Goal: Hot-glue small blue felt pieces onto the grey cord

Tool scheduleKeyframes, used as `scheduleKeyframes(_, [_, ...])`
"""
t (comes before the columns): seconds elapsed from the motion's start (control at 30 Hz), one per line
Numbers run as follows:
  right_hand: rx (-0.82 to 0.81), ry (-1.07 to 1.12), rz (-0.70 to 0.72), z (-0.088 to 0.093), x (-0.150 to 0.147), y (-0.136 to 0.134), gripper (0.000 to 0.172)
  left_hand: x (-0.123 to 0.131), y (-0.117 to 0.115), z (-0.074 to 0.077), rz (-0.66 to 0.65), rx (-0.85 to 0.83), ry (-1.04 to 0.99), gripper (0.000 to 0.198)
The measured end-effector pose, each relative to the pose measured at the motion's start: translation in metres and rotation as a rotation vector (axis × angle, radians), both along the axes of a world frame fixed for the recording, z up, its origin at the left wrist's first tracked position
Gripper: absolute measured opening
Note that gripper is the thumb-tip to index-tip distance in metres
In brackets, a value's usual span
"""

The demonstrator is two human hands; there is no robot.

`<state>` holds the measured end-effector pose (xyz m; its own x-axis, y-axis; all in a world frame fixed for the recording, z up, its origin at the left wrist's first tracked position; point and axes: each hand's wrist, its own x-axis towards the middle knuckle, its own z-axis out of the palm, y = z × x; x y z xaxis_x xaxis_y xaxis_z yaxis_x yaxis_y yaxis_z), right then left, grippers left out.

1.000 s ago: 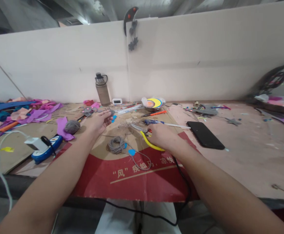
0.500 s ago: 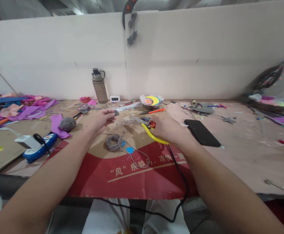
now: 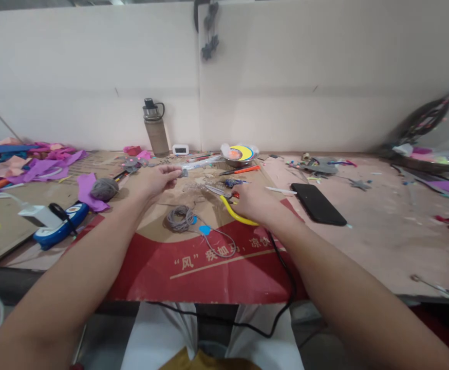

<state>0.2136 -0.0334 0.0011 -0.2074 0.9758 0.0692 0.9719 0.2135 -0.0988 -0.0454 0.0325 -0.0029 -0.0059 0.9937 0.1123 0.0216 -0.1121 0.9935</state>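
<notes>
My left hand [image 3: 163, 181] reaches over the middle of the table, its thumb and fingers pinched on a small grey piece [image 3: 184, 173]. The piece looks flat; its exact shape is too small to make out. To the right, my right hand [image 3: 248, 199] is closed round pliers [image 3: 238, 213] with a yellow curved handle and a bit of red. Their long metal jaws point left, toward the grey piece but apart from it. A coil of grey yarn [image 3: 179, 219] lies nearer me, with blue bits [image 3: 204, 230] beside its loose strand. The far handle is hidden by my fingers.
Behind are a bottle [image 3: 156, 133], a small white clock [image 3: 180, 149] and a metal bowl [image 3: 238, 163]. A phone [image 3: 318, 204] lies right. A yarn ball [image 3: 104, 189], blue power strip [image 3: 60, 226] and coloured felt scraps [image 3: 49, 172] lie left. A black cord [image 3: 284, 272] hangs over the front edge.
My right hand and the pliers have shifted slightly left and toward me, uncovering a white stick and a dark blue object. My left hand still pinches the grey piece. The view has tilted down.
</notes>
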Motion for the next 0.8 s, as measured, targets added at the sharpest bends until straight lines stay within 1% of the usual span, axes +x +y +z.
scheduleKeyframes(0.07, [-0.032,-0.044,-0.011,-0.004,-0.003,0.000,0.033,-0.011,0.000,0.009,-0.044,-0.002,0.087,0.007])
scheduleKeyframes(0.13, [-0.050,-0.074,-0.001,-0.005,-0.004,0.000,0.031,-0.024,-0.001,0.019,-0.105,0.012,0.217,0.005])
scheduleKeyframes(0.2, [-0.053,-0.096,0.025,-0.005,-0.004,0.000,0.030,-0.035,-0.003,0.026,-0.158,-0.022,0.302,0.004])
scheduleKeyframes(0.3, [-0.054,-0.108,0.054,-0.002,-0.004,-0.003,0.029,-0.048,-0.005,0.031,-0.139,-0.084,0.355,0.003])
scheduleKeyframes(0.47, [-0.084,-0.140,0.029,0.006,-0.010,-0.012,0.028,-0.064,-0.001,0.026,-0.149,-0.102,0.446,0.005])
scheduleKeyframes(0.57, [-0.091,-0.151,0.017,0.009,-0.012,-0.015,0.028,-0.068,0.003,0.021,-0.119,-0.126,0.492,0.010])
scheduleKeyframes(0.7, [-0.079,-0.131,0.015,0.005,-0.014,-0.015,0.028,-0.059,0.008,0.014,-0.044,-0.139,0.420,0.013])
scheduleKeyframes(0.77, [-0.059,-0.115,0.019,0.002,-0.014,-0.015,0.029,-0.052,0.011,0.009,-0.039,-0.099,0.453,0.012])
scheduleKeyframes(0.8, [-0.052,-0.110,0.018,0.001,-0.015,-0.014,0.029,-0.049,0.012,0.006,-0.064,-0.092,0.500,0.010])
